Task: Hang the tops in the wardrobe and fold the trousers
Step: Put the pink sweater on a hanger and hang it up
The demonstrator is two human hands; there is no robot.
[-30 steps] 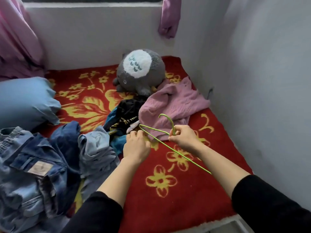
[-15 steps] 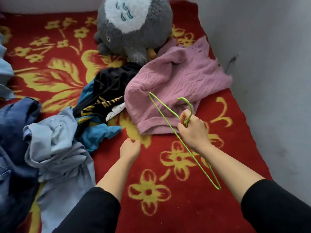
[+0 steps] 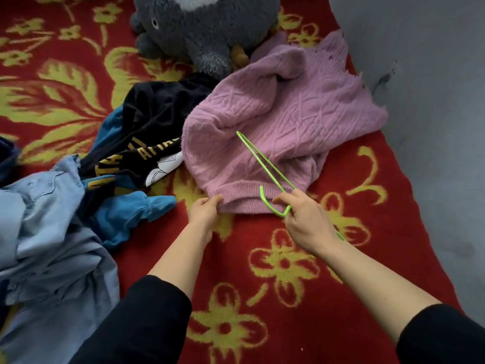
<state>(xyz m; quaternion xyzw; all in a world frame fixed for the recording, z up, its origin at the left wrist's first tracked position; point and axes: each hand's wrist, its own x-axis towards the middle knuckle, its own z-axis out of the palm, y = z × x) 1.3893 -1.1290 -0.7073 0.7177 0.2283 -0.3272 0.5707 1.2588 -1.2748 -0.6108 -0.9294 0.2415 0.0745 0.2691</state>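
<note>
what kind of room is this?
Likely a bedroom, on a bed in a corner: red floral blanket, grey plush toy, loose clothes such as the pink sweater, grey wall alongside.

Pink cable-knit sweater (image 3: 278,132), crumpled, lies at centre with its ribbed hem toward 6 o'clock; a green wire hanger (image 3: 265,166) crosses that hem, hook at 6 o'clock. At 9 o'clock lie a black printed top (image 3: 147,132) touching the sweater, a blue garment (image 3: 131,214), and pale denim (image 3: 47,232).
</note>
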